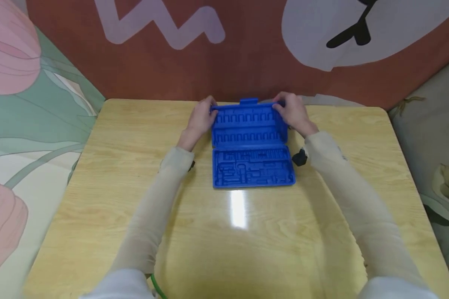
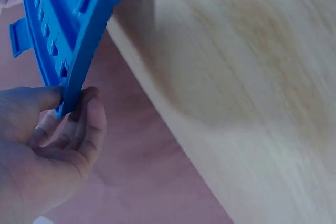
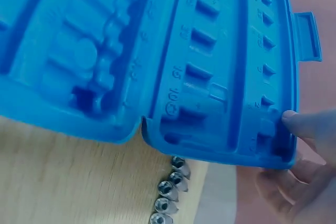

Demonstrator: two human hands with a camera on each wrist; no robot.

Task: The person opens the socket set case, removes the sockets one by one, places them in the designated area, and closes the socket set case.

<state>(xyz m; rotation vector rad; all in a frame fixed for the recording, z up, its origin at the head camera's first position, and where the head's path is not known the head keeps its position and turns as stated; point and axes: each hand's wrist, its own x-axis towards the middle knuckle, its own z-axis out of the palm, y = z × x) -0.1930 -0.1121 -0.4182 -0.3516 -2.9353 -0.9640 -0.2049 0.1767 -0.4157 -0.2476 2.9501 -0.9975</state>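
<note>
An unfolded blue plastic socket-set case lies on the table, its moulded slots bare. Its lid is tilted up at the far side. My left hand pinches the lid's left far corner, thumb on the inner face and fingers behind, as the left wrist view shows. At the opposite corner my right hand grips the lid the same way, its thumb over the rim. Between the two hands a latch tab sticks out from the lid's edge.
Several metal sockets stand in a row on the table beside the case, seen in the right wrist view. The wooden table ends just behind the lid, against a reddish-brown patterned backdrop. A dark wrist device sits by the right sleeve.
</note>
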